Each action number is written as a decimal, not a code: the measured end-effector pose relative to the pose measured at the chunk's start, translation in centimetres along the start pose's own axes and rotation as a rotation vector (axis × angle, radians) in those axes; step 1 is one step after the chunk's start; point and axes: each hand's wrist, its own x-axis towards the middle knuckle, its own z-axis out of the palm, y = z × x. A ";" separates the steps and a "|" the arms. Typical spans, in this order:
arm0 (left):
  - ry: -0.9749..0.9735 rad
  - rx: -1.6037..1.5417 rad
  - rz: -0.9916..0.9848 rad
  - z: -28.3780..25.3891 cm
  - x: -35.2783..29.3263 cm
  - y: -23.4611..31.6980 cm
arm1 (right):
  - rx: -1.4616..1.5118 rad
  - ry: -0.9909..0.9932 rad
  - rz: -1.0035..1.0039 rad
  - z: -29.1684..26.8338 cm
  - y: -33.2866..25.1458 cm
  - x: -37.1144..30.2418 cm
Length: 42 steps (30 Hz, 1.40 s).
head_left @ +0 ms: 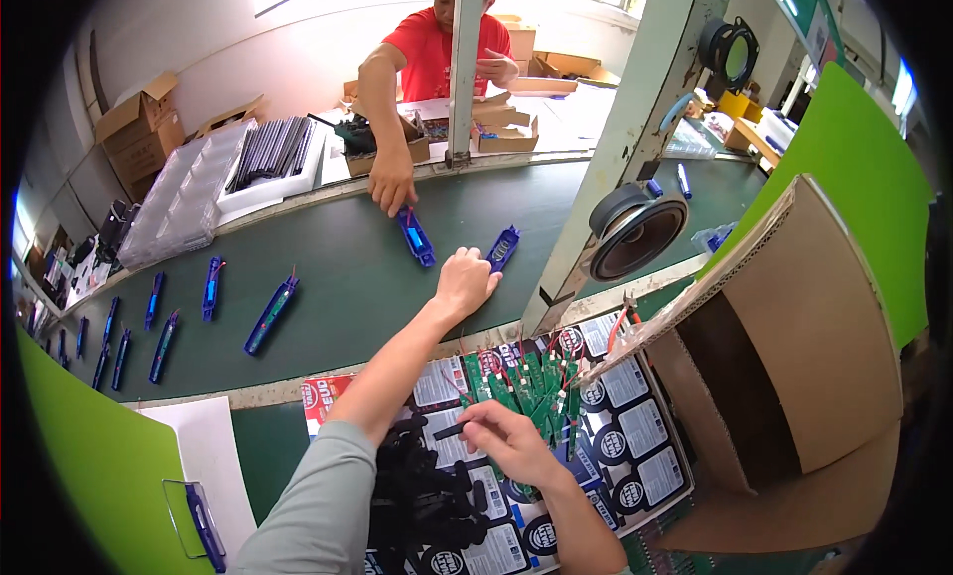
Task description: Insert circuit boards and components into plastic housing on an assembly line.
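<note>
My left hand (467, 283) reaches over the green conveyor belt (342, 277), its fingers closed at the near end of a blue plastic casing (504, 248). The thumb side of the grip is partly hidden. Lower down, my right hand (508, 443) pinches a small black strip (450, 431) between thumb and fingers. It hovers between a heap of black foam-like pieces (422, 496) and a pile of green circuit boards (536, 391) with red wires. Another blue casing (417, 240) lies on the belt under a co-worker's hand (393, 181).
Several blue casings (270, 315) lie along the belt's left. A printed cardboard sheet (650, 476) lies under the boards. A pale post (620, 148) with a round speaker (638, 233) rises beside the belt. A cardboard flap (794, 357) stands at right; a green clipboard (99, 456) at left.
</note>
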 end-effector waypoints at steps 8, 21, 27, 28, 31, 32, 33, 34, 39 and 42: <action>0.057 -0.516 -0.152 -2.9 -7.3 -3.2 | 0.079 0.202 -0.117 -0.8 -0.3 0.7; 0.135 -1.013 -0.076 -14.1 -21.1 5.4 | -0.682 0.640 -0.540 2.5 -5.7 0.8; 0.149 -1.017 -0.087 -14.2 -22.2 6.3 | -0.709 0.682 -0.420 4.3 -5.8 0.2; 0.148 -1.019 -0.086 -14.1 -22.3 6.5 | -0.770 0.661 -0.455 4.4 -5.9 0.0; 0.162 -1.069 -0.108 -13.9 -22.5 7.0 | -0.828 0.649 -0.491 4.3 -5.7 -0.2; 0.166 -1.080 -0.123 -13.8 -22.5 7.2 | -0.823 0.656 -0.492 4.3 -5.6 -0.3; 0.169 -1.091 -0.138 -13.8 -22.5 7.4 | -0.825 0.659 -0.491 4.4 -5.6 -0.6; 0.167 -1.093 -0.134 -13.9 -22.4 7.7 | -1.002 0.705 -0.564 4.5 -5.7 -0.8; 0.255 -0.956 -0.162 -14.4 -22.4 8.9 | -1.134 0.922 -0.539 4.8 -5.3 -1.4; 0.383 -0.793 -0.042 -14.7 -22.6 9.0 | -0.878 0.891 -0.397 4.1 -6.6 -1.3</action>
